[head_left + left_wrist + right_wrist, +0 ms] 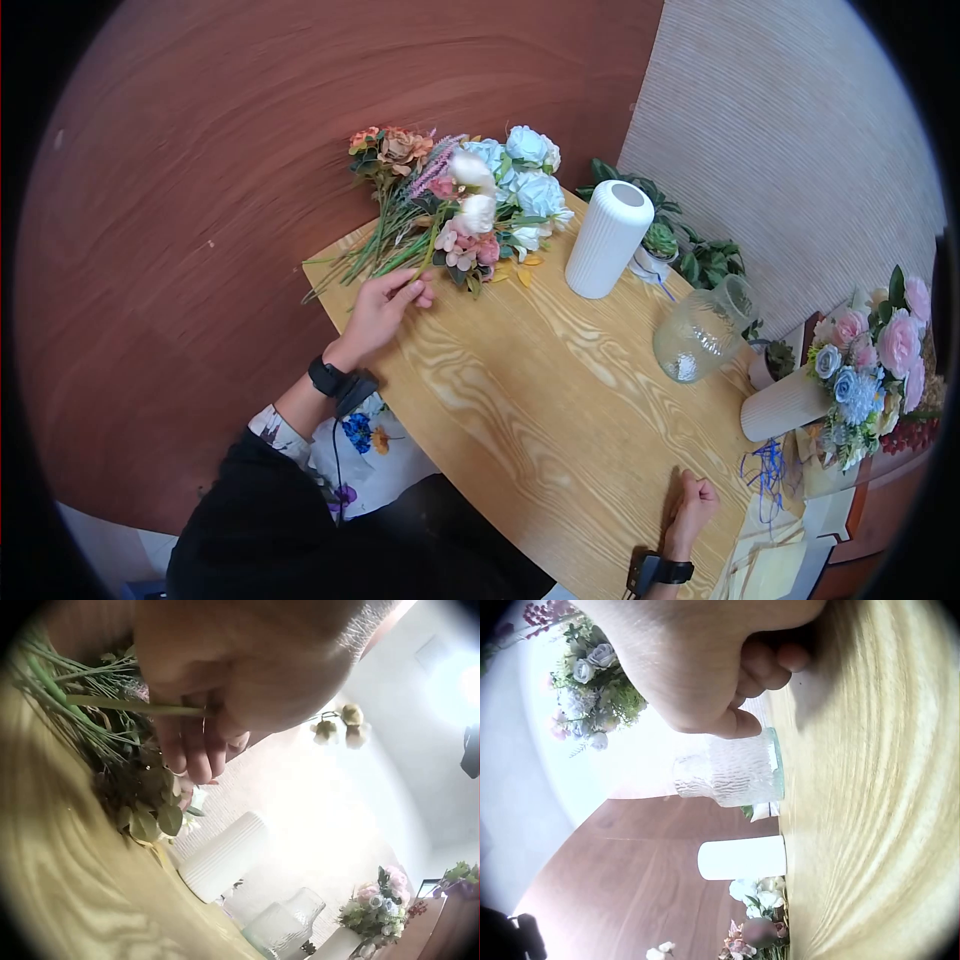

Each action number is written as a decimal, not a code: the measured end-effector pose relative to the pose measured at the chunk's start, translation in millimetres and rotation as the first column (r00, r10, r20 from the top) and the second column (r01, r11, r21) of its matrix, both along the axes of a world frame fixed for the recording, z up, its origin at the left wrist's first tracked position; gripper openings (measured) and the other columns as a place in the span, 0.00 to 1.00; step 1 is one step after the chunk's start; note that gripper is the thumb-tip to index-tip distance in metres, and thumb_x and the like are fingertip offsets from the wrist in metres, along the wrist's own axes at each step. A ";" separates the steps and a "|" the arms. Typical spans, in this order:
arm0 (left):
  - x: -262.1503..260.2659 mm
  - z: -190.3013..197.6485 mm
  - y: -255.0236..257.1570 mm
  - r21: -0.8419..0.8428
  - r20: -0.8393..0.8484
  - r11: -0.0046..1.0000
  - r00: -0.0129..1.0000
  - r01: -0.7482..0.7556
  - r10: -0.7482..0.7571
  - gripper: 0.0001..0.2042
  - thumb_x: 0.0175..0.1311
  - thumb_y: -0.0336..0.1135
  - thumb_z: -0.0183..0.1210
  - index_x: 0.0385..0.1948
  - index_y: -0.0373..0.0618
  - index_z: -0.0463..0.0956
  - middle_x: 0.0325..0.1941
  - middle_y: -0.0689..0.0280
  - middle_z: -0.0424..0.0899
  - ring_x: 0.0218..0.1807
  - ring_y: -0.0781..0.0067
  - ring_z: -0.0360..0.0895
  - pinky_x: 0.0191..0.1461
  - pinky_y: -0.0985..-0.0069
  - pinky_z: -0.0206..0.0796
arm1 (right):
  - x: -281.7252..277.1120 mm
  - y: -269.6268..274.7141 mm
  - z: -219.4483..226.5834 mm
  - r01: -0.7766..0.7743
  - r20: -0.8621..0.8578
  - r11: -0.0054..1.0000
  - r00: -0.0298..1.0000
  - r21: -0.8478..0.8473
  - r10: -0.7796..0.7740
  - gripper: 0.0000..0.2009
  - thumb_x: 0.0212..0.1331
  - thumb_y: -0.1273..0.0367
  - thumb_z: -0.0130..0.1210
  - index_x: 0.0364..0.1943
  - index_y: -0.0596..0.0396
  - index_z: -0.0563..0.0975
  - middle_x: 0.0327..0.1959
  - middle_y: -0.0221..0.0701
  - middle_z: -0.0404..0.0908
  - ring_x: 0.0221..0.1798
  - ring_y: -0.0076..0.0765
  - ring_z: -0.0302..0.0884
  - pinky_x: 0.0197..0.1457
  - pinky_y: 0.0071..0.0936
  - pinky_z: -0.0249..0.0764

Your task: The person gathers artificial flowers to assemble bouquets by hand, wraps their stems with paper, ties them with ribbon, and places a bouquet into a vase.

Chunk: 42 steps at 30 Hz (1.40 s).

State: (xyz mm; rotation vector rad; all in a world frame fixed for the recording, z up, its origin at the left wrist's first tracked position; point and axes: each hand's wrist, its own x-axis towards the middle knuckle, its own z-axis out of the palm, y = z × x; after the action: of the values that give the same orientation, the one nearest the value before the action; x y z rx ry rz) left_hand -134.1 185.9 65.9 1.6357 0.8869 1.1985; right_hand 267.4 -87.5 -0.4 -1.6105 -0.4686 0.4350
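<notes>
My left hand (pixel 385 305) pinches the green stem (pixel 142 707) of a white artificial flower spray between thumb and fingers. Its pale blooms (pixel 476 214) stand up above the pile in the head view, the top one blurred. Right beyond that hand lies a heap of artificial flowers, with light blue roses (pixel 538 192), pink blooms (pixel 484 250) and orange-brown ones (pixel 404 148), their stems pointing toward the table's left edge. Near the right side of the table, my right hand (pixel 692 510) rests with fingers loosely curled, holding nothing.
A white ribbed vase (pixel 606 245) stands beyond the heap, and a clear textured glass vase (pixel 695 338) is to its right. Another white vase (pixel 785 405) holds an arrangement of pink and blue flowers. Blue ties (pixel 768 470) lie by the right edge; potted plants (pixel 660 240) line the back.
</notes>
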 end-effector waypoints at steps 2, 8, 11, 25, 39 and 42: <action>-6.2 -5.2 -7.6 -0.002 -0.030 1.000 0.999 0.015 -0.015 0.11 0.65 0.28 0.47 0.43 0.30 0.72 0.33 0.65 0.79 0.32 0.80 0.74 0.40 0.83 0.67 | 0.7 -0.3 -0.6 0.001 0.015 1.000 1.000 -0.003 -0.001 0.21 0.54 0.72 0.56 0.09 0.47 0.59 0.07 0.18 0.57 0.09 0.11 0.45 0.12 0.17 0.38; 3.8 -10.5 -27.0 -0.102 -0.150 0.983 0.974 0.154 -0.169 0.11 0.64 0.30 0.48 0.42 0.32 0.73 0.28 0.68 0.79 0.28 0.85 0.73 0.34 0.85 0.67 | 5.6 -2.0 -8.1 -0.016 0.069 1.000 0.997 -0.017 0.018 0.20 0.53 0.69 0.57 0.10 0.46 0.59 0.06 0.18 0.56 0.06 0.12 0.45 0.09 0.17 0.39; 14.0 -13.6 -30.2 -0.149 -0.175 0.954 0.942 0.261 -0.285 0.11 0.65 0.31 0.47 0.42 0.34 0.73 0.27 0.68 0.78 0.27 0.84 0.73 0.33 0.84 0.67 | 10.2 -3.1 -13.2 -0.006 0.093 1.000 0.996 -0.021 0.008 0.20 0.53 0.68 0.57 0.10 0.46 0.59 0.06 0.18 0.56 0.07 0.12 0.45 0.09 0.17 0.39; 33.3 -13.0 -51.2 -0.347 -0.126 0.814 0.836 0.467 -0.534 0.13 0.69 0.33 0.41 0.47 0.35 0.69 0.30 0.65 0.78 0.31 0.80 0.73 0.39 0.83 0.65 | 0.2 -0.5 0.1 0.004 0.009 1.000 1.000 -0.016 -0.004 0.20 0.52 0.73 0.57 0.08 0.47 0.60 0.08 0.16 0.57 0.13 0.11 0.46 0.16 0.17 0.41; -32.0 2.5 42.5 0.304 -0.489 0.858 0.705 -0.415 0.514 0.25 0.45 0.35 0.62 0.47 0.34 0.68 0.41 0.56 0.76 0.45 0.65 0.72 0.52 0.72 0.63 | 1.4 -1.2 -1.0 0.000 0.040 0.999 0.999 -0.048 0.002 0.21 0.53 0.71 0.57 0.09 0.47 0.59 0.08 0.17 0.56 0.13 0.12 0.46 0.15 0.17 0.40; -49.7 -13.0 67.0 0.358 -0.640 0.845 0.554 -0.398 0.532 0.42 0.34 0.42 0.68 0.53 0.28 0.58 0.53 0.44 0.66 0.57 0.48 0.63 0.61 0.63 0.54 | 7.4 -1.2 -10.9 -0.011 0.064 0.999 0.998 -0.031 0.013 0.21 0.53 0.72 0.57 0.09 0.46 0.58 0.09 0.16 0.56 0.14 0.11 0.45 0.17 0.17 0.41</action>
State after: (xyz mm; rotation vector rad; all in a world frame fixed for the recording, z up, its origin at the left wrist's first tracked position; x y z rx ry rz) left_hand -183.8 252.9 52.9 2.1465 1.8772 0.9517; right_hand 274.8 -88.7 -11.3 -1.6562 -0.5223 0.4019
